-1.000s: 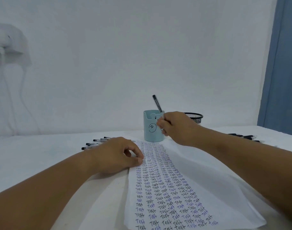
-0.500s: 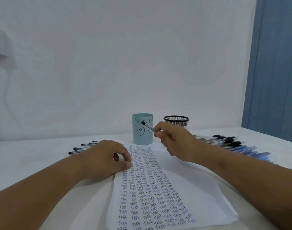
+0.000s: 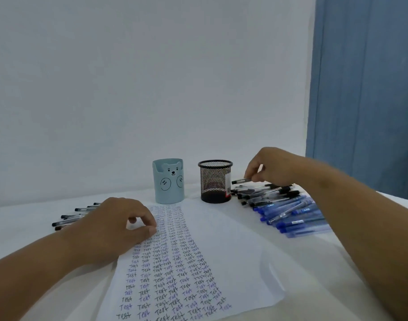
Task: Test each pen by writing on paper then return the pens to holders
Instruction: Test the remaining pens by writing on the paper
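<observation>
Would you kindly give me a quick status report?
Left hand rests on paper. Right hand pinches pen above pile. Both holders look empty; nothing blocking.

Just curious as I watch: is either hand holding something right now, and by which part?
The right hand pinches a black pen near one end, above the pen pile. The left hand holds nothing; it rests on the paper.

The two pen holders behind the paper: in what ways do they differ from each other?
The blue bear holder has solid pale blue walls with a bear face drawn on them; the black mesh holder is see-through wire with a sticker on its side. The blue bear holder stands left, the black mesh holder right, nearer the pen pile. Both stand upright, and no pens stick out of either.
</observation>
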`<state>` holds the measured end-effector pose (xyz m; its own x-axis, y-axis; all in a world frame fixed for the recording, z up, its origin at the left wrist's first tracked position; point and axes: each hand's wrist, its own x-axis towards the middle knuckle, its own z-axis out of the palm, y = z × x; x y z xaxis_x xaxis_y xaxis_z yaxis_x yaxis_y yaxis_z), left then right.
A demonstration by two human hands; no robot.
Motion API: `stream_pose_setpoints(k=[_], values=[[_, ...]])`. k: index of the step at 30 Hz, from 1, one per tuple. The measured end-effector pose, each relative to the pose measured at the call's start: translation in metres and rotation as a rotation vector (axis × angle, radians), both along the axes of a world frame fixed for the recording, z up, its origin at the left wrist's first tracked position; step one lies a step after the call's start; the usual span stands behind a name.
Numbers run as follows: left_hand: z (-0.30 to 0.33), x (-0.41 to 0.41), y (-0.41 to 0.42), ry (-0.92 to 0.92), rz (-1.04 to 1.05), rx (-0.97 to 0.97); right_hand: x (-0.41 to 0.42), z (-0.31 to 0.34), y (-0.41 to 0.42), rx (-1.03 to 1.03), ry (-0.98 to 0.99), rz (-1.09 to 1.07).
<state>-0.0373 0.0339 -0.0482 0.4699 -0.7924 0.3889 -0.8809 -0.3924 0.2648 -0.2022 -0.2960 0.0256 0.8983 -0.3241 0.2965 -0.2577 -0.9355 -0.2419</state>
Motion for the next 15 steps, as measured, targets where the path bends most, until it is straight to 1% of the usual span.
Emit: stream_pose_setpoints(k=[4,9,12,15], values=[[-0.001,0.002,0.001,0.034,0.014,0.004,-0.002,-0.007,-0.024,-0.009,0.037,-0.091],[0.000,0.000,0.001,0.057,0.001,-0.008,-0.003,-0.015,-0.033,0.066,0.084,-0.102],[0.000,0.000,0.001,0.057,0.016,-0.007,-0.001,-0.016,-0.031,0.075,0.045,-0.094],[-0.001,0.000,0.001,0.050,0.030,-0.006,0.004,-0.019,-0.029,0.033,0.009,-0.089]])
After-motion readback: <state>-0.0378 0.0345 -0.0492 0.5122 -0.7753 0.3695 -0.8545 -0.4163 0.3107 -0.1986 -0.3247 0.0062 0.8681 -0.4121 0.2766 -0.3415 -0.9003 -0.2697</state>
